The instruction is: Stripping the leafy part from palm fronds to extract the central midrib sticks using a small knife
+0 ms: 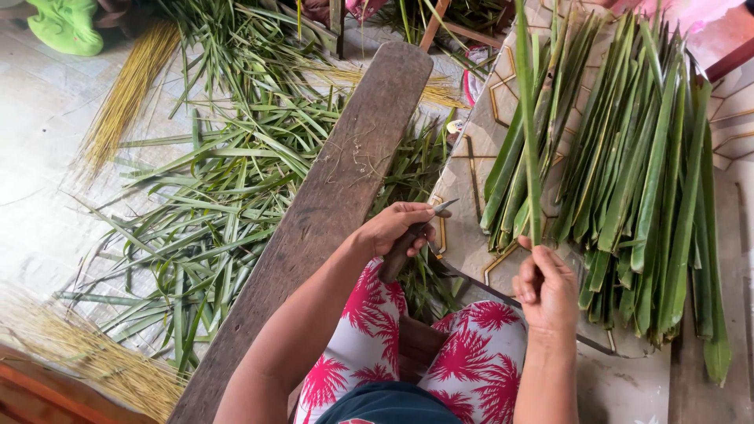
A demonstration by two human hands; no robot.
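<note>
Right hand [546,286] nearest: fingers closed around one long green leaf strip [528,118], held upright, base pinched. Left hand [399,229] fingers wrapped on small knife [416,235], blade tip toward the strip, ready to cut. Stacked leaf pile [636,180] just beyond right fingers; wooden plank [330,204] beside left.

head view | looks steeply down | close over lap, plank [338,196]

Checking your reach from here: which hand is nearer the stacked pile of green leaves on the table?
Right. The right hand sits at the near edge of the leaf pile, pinching one upright leaf strip. The left hand holds a small knife over the wooden plank, left of the pile.
</note>
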